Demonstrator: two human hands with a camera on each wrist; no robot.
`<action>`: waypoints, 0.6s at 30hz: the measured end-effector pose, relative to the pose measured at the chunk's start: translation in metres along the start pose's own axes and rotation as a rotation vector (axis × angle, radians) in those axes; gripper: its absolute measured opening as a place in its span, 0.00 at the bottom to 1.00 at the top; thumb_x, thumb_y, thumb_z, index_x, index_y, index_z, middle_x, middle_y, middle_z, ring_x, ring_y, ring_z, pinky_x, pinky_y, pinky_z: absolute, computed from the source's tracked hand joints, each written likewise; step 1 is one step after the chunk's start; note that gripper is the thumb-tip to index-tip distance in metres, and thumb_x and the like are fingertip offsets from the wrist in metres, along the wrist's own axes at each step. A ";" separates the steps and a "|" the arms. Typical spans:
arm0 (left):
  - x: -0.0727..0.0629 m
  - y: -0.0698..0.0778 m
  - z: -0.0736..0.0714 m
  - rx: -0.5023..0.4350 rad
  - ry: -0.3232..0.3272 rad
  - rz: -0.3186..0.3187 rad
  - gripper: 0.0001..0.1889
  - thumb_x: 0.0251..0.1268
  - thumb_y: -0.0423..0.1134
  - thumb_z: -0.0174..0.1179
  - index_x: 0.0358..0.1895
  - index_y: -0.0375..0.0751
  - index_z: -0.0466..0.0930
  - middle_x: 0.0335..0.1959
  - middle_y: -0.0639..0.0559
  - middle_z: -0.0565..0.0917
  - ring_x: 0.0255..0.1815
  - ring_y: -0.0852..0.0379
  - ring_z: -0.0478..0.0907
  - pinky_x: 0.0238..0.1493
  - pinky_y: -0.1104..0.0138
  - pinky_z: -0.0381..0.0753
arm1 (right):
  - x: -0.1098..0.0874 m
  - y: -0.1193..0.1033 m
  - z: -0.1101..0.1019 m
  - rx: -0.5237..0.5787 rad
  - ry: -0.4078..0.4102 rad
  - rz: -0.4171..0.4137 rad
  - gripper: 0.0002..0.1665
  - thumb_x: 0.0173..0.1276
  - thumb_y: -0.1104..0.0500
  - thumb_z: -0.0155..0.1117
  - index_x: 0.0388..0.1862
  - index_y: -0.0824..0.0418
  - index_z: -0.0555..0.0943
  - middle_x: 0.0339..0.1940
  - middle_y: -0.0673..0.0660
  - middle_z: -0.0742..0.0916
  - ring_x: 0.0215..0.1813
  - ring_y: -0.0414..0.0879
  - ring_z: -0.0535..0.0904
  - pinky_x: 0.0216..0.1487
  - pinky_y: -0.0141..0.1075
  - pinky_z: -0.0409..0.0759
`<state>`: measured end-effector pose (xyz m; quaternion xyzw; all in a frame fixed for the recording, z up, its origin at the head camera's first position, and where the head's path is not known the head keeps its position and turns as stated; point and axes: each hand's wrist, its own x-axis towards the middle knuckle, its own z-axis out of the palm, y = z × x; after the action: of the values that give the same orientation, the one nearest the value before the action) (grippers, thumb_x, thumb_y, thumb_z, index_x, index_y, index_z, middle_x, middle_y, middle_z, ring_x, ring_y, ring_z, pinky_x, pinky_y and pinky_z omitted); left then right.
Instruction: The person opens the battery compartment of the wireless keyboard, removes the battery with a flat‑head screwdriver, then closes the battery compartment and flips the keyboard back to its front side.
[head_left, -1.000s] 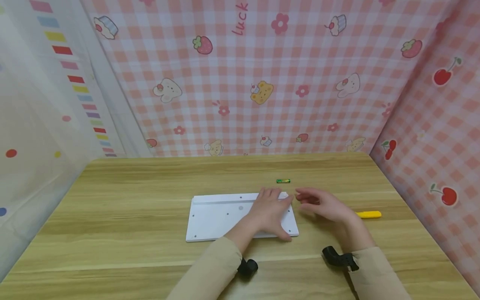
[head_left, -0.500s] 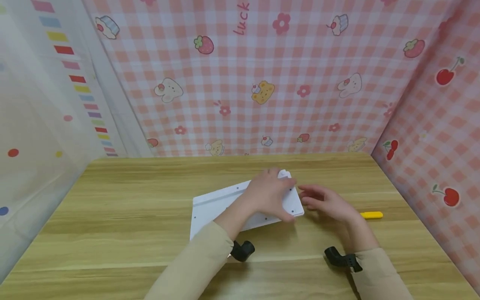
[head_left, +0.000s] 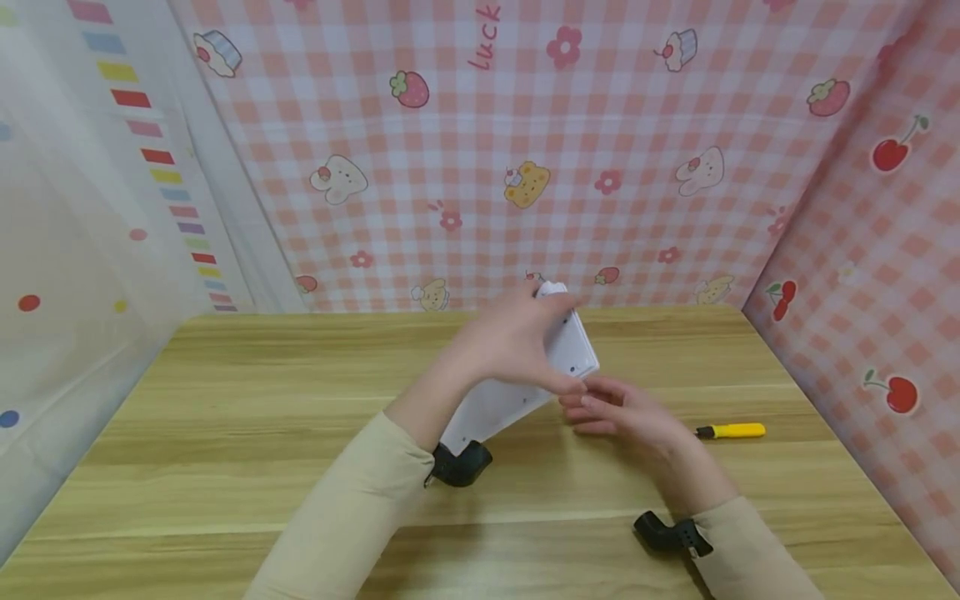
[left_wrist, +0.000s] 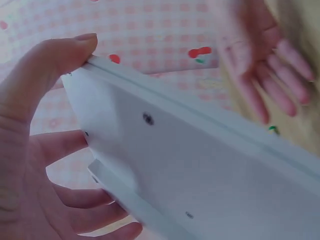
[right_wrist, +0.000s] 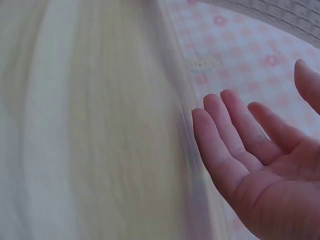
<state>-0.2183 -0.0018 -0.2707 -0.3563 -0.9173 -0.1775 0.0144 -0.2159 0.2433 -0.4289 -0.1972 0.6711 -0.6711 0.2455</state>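
My left hand (head_left: 498, 337) grips one end of a white keyboard (head_left: 495, 408), thumb on one long edge and fingers at the other. The keyboard is tilted above the table, its screw-dotted underside (left_wrist: 200, 165) facing the head and left wrist views. In the right wrist view, rows of keys (right_wrist: 280, 15) show at the top right. My right hand (head_left: 630, 417) is held just below the keyboard's raised end, with loosely extended fingers and an empty palm (right_wrist: 270, 175). In the head view its fingertips look close to the left thumb; contact cannot be told.
A screwdriver with a yellow handle (head_left: 738, 431) lies on the wooden table (head_left: 247, 433), right of my right hand. A small green battery (left_wrist: 273, 129) is partly visible in the left wrist view. Patterned cloth (head_left: 480, 167) hangs behind the table.
My left hand has lifted the keyboard's right end off the table and tilted it up. My right hand has shifted slightly left. The battery is now hidden in the head view.
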 end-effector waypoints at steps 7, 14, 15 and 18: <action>-0.008 0.000 -0.027 -0.102 0.022 -0.023 0.53 0.40 0.64 0.75 0.75 0.56 0.64 0.68 0.42 0.67 0.55 0.52 0.71 0.41 0.62 0.80 | 0.006 -0.002 0.009 0.039 -0.049 -0.011 0.37 0.81 0.59 0.48 0.76 0.78 0.47 0.68 0.78 0.69 0.65 0.65 0.73 0.63 0.53 0.73; -0.018 -0.003 -0.046 -0.175 0.060 0.014 0.52 0.41 0.59 0.76 0.74 0.52 0.64 0.67 0.42 0.68 0.57 0.51 0.70 0.42 0.60 0.81 | 0.007 -0.005 0.011 0.080 -0.047 -0.031 0.37 0.81 0.59 0.48 0.76 0.77 0.47 0.69 0.77 0.68 0.65 0.63 0.74 0.62 0.52 0.74; -0.019 -0.004 -0.048 -0.180 0.066 0.015 0.51 0.41 0.58 0.77 0.74 0.51 0.64 0.66 0.43 0.69 0.57 0.51 0.69 0.43 0.60 0.80 | 0.007 -0.005 0.011 0.083 -0.047 -0.035 0.36 0.81 0.59 0.48 0.76 0.76 0.48 0.69 0.77 0.68 0.65 0.63 0.74 0.62 0.52 0.74; -0.022 -0.008 -0.053 -0.215 0.074 0.016 0.51 0.41 0.56 0.78 0.72 0.47 0.64 0.64 0.45 0.71 0.57 0.52 0.69 0.44 0.60 0.80 | 0.008 -0.003 0.012 0.091 -0.047 -0.039 0.35 0.81 0.58 0.48 0.77 0.75 0.50 0.69 0.78 0.68 0.66 0.64 0.73 0.62 0.53 0.74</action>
<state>-0.2122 -0.0389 -0.2271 -0.3564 -0.8887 -0.2880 0.0115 -0.2159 0.2291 -0.4258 -0.2147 0.6301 -0.7006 0.2570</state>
